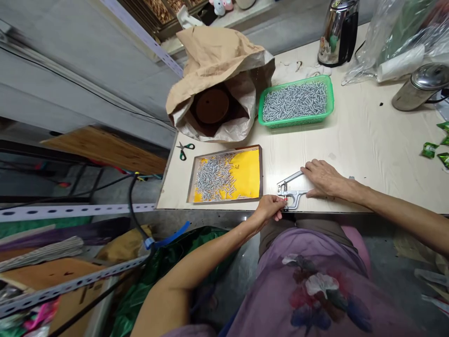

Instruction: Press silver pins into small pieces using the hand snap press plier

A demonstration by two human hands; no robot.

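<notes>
A silver hand-lever tool (297, 193) with a small dark spring lies at the table's front edge, its two arms spread apart in a V. My right hand (323, 179) is closed around the right end of it, fingers on the upper arm and thumb by the lower one. At the tool's left end, my left hand (271, 207) is closed in a pinch, fingertips beside a tiny red spot; what they hold is too small to make out. Left of the tool, a shallow tray (260, 171) lined with yellow holds a heap of small silver spring-like metal parts (213, 179).
A green basket (296, 122) full of similar metal parts stands behind. A large open paper sack (217, 56) is at the back left, with green-handled scissors (184, 150) near the left edge. A kettle (337, 35), steel mug (416, 89) and green packets (430, 150) stand right.
</notes>
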